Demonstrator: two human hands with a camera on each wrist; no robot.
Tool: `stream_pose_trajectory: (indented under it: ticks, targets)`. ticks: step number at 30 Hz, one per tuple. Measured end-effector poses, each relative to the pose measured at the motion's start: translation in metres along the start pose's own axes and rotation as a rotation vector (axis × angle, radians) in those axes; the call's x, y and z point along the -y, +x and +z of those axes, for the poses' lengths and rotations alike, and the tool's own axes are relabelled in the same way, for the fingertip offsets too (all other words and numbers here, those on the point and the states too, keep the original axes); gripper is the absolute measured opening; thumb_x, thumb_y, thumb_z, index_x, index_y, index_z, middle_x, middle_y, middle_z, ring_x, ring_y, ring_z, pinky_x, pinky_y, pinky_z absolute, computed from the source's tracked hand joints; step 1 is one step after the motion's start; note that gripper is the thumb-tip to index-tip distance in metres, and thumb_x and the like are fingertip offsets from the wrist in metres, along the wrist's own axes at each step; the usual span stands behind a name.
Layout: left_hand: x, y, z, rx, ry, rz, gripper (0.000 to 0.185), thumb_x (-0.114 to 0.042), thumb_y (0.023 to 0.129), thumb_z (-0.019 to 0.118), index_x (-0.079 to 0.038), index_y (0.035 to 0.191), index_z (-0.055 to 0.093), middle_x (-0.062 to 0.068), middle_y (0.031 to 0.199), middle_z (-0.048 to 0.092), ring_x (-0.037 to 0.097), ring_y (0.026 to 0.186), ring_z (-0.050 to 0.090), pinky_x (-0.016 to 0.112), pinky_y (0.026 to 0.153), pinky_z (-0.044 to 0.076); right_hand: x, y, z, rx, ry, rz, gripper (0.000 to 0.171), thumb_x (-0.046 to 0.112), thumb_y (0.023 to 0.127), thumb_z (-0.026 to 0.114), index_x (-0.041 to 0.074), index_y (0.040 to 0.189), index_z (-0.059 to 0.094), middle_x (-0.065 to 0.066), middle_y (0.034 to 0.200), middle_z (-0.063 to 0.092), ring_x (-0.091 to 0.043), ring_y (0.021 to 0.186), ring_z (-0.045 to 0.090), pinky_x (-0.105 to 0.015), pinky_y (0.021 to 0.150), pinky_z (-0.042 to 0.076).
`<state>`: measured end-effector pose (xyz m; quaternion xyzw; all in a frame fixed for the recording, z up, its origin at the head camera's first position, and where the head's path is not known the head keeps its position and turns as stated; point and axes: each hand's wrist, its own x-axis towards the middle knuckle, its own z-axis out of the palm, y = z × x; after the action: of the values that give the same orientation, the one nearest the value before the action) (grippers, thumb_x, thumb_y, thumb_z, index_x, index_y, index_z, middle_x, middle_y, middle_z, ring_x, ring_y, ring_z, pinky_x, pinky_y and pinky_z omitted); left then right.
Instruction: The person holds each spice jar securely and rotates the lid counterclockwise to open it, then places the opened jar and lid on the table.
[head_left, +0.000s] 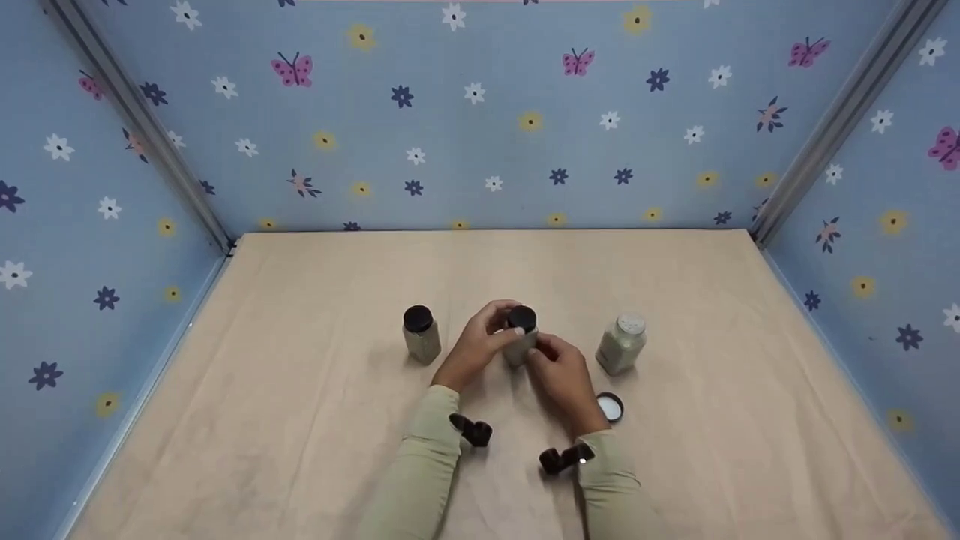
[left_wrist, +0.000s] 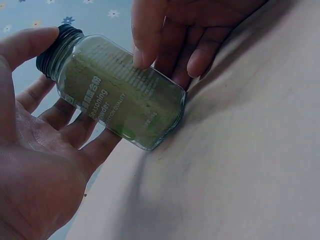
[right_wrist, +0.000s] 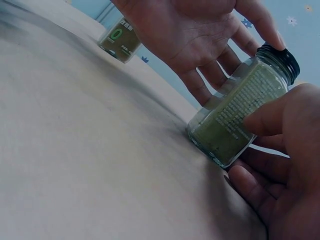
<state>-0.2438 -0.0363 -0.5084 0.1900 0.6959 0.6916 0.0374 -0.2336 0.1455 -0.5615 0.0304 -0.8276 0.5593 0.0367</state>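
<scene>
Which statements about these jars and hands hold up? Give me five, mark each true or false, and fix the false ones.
1. The left hand has its thumb on the black cap of the middle jar. True.
2. The right hand holds the right jar. False: it is at the lower part of the middle jar.
3. The left jar has no cap. False: it wears a black one.
4. A loose dark-rimmed cap lies on the table, white inside up. True.
5. The right jar has a black top. False: its top is whitish.
</scene>
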Motion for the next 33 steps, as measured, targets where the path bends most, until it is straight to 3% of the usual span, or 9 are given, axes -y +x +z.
stream_pose_trajectory:
  ticks: [5,11,15,22,33]
  targets:
    - [0.002,-0.001,0.002,-0.022,-0.012,0.002,0.041,-0.007,0.095,0.068,0.002,0.132,0.054,0.01,0.124,0.062,0.024,0.117,0.056,0.047,0.107,0.038,-0.001,-0.001,-0.002,0.006,-0.001,-0.008,0.034,0.016,0.095,0.065,0.005,0.127,0.069,-0.008,0.123,0.068,-0.023,0.119,0.06,-0.042,0.105,0.043]
    - [0.002,-0.001,0.003,0.018,-0.014,-0.008,0.048,-0.009,0.096,0.068,0.003,0.139,0.05,0.013,0.134,0.059,0.025,0.128,0.052,0.047,0.111,0.036,-0.001,-0.004,-0.004,-0.007,0.021,0.015,0.034,0.014,0.095,0.065,0.005,0.127,0.069,-0.008,0.123,0.068,-0.023,0.119,0.06,-0.042,0.105,0.043]
    - [-0.002,0.002,-0.001,0.049,-0.033,0.009,0.05,-0.006,0.098,0.061,0.005,0.145,0.046,0.017,0.142,0.053,0.026,0.132,0.049,0.042,0.111,0.037,0.003,-0.002,-0.004,0.001,0.038,0.029,0.034,0.015,0.095,0.064,0.007,0.128,0.068,-0.007,0.124,0.068,-0.022,0.119,0.059,-0.043,0.105,0.043]
    - [-0.005,0.004,-0.006,0.126,-0.081,-0.049,0.049,-0.002,0.1,0.045,-0.001,0.149,0.045,0.015,0.146,0.05,0.022,0.132,0.05,0.043,0.109,0.039,0.003,0.001,-0.004,0.01,0.039,0.04,0.031,0.014,0.095,0.064,0.009,0.125,0.07,-0.004,0.121,0.069,-0.021,0.118,0.06,-0.042,0.105,0.043]
    - [0.0,0.004,-0.007,0.058,-0.1,-0.043,0.04,0.001,0.097,0.052,0.006,0.137,0.051,0.016,0.128,0.06,0.025,0.12,0.056,0.034,0.098,0.046,0.0,0.001,-0.002,0.019,0.012,0.029,0.032,0.016,0.095,0.063,0.01,0.126,0.07,-0.004,0.122,0.069,-0.022,0.119,0.06,-0.043,0.105,0.042]
